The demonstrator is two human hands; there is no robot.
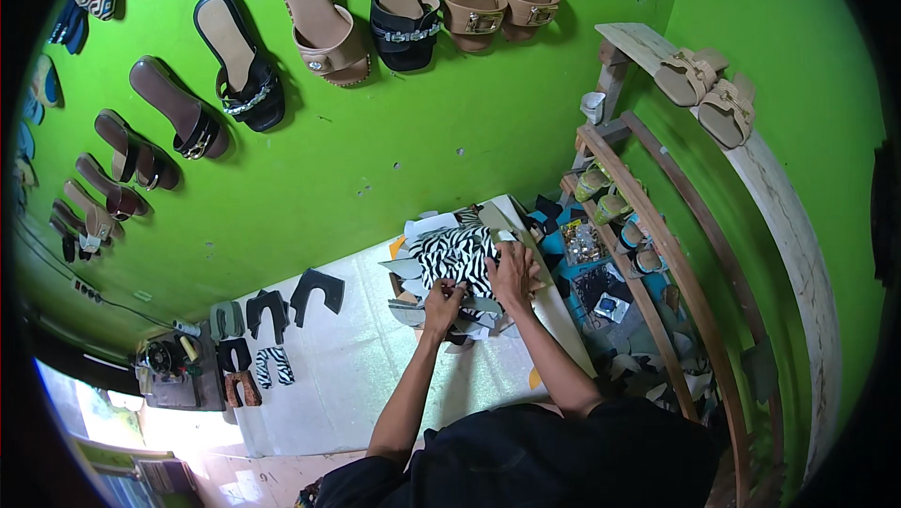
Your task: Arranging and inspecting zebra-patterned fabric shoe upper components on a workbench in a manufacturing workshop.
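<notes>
A piece of black-and-white zebra-print material (pixel 449 254) lies crumpled on a heap of grey and pale cut scraps (pixel 404 270) on the white-covered table. At its near edge, my left hand (pixel 444 309) has its fingers bent and closed on the zebra print. My right hand (pixel 512 275) rests over the right side of the same piece, fingers apart and pointing away from me. The undersides of the fingers are hidden. Left of the heap lie arch-shaped cut pieces: a dark one (pixel 317 297), another dark one (pixel 267 313), and a zebra-print one (pixel 275 367).
A sewing machine (pixel 161 356) stands at the table's far left end. On the right, a wooden rack (pixel 648 217) holds sandals, with scraps and small packets behind its rails. Beige sandals (pixel 727 114) sit on a pale plank. Several sandals (pixel 239 67) hang on the green wall.
</notes>
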